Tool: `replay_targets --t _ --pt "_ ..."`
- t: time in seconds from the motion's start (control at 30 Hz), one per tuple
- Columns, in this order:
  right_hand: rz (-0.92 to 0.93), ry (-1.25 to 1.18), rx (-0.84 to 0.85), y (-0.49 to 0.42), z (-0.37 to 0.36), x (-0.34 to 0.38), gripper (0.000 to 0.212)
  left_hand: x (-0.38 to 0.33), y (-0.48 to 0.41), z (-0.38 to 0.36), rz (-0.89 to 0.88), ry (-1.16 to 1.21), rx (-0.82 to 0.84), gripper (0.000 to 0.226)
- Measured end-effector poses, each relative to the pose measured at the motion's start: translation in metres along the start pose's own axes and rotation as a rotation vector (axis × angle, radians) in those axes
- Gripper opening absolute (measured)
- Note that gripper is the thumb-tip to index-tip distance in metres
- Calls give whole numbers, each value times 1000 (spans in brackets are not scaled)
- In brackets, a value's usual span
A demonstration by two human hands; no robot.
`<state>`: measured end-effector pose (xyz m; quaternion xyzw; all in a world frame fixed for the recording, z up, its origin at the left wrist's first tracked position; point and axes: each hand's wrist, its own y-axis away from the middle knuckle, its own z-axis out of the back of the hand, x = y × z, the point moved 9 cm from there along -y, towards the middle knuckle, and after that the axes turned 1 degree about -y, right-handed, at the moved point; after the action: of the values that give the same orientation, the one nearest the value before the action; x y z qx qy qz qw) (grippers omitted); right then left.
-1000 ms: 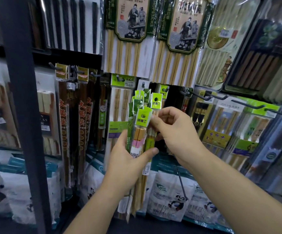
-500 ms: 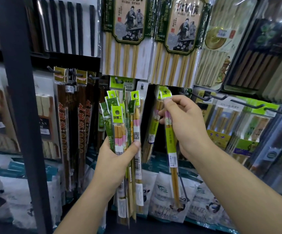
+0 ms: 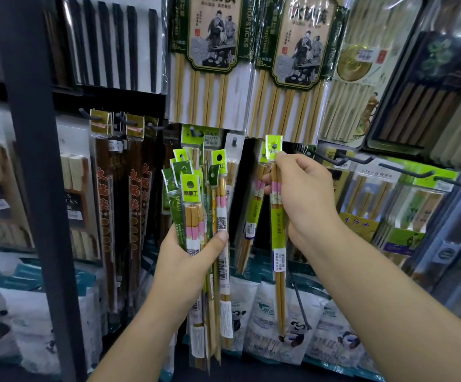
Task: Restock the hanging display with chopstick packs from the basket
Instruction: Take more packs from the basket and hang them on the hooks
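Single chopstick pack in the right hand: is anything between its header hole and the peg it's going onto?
Nothing visible does. The right hand holds the single chopstick pack with its green header at the peg, beside the pack already hanging. The left hand keeps the spare bundle off to the side.

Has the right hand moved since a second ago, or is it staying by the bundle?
Yes. The right hand has pulled one chopstick pack rightward and up from the bundle, toward the empty hook.

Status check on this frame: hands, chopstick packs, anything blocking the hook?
Left hand grips bundle of packs. Right hand holds single pack up at the display. Nothing seen in the way.
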<state>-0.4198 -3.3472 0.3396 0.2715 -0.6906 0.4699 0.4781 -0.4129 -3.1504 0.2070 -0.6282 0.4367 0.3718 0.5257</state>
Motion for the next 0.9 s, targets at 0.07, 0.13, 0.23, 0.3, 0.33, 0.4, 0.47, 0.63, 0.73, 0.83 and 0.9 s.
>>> replay_targets --t 0.07,0.13,0.23,0.3,0.33,0.4,0.47,0.63,0.73,0.83,0.9 --pt "-9 4 -9 -1 1 -5 30 0 0 0 -8 -2 1 36" --pt "-10 30 -16 -3 3 -9 29 0 0 -1 -13 -4 1 34" --pt "5 123 -21 -8 3 -13 41 0 -1 -1 -11 -2 -1 32" --pt "17 191 -29 -12 0 -15 49 0 -2 -2 -12 0 -2 28" --pt "15 217 -37 -14 -1 -16 53 0 -1 -3 -13 -3 2 26" --pt "-5 253 -52 -20 -1 -21 53 -2 0 -6 -20 -23 16 28" --pt "-24 274 -77 -22 1 -26 41 -3 1 -7 -24 -58 30 32" --pt "-4 215 -24 2 1 -28 28 -3 3 -9 -26 -75 61 39" --pt "35 178 178 20 -18 -21 25 -4 4 -16 -47 -68 110 37" --pt "170 271 235 26 -25 -5 21 -3 5 -18 -49 -63 112 40" --pt "195 225 191 21 -18 5 24 -2 4 -15 -42 -54 75 38"
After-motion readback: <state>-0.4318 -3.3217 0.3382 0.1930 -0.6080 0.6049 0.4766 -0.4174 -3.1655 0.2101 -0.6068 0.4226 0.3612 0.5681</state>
